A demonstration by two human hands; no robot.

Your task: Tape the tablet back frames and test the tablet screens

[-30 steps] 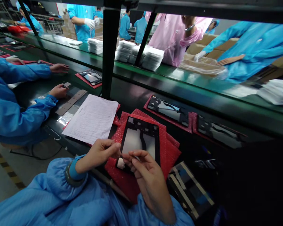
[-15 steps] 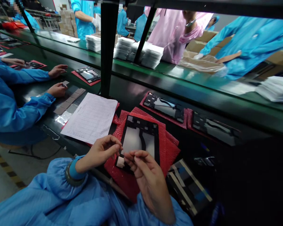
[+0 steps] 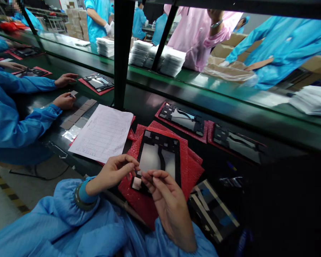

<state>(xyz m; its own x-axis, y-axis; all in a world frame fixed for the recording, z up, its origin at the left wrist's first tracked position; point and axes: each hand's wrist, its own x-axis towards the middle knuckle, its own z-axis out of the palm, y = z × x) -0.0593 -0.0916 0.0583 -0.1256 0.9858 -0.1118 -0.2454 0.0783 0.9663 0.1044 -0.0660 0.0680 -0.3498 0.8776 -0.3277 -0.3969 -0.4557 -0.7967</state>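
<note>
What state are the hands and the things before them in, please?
Left hand: raised, fingertips pinched beside the panel corner.
Right hand: fingers curled over the panel's lower edge.
Black-framed panel: flat on the bags.
Small pale patch: on the panel's corner.
Red bubble bags: stacked, overlapping.
Printed sheet: lying flat.

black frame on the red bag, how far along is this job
A matching frame and a second frame already lie on their own red bags up the bench, and they look further along. In hand, the left hand and right hand are at a pale patch on the corner of the black frame. Left: that patch, at least; how many frames remain isn't visible.
</note>
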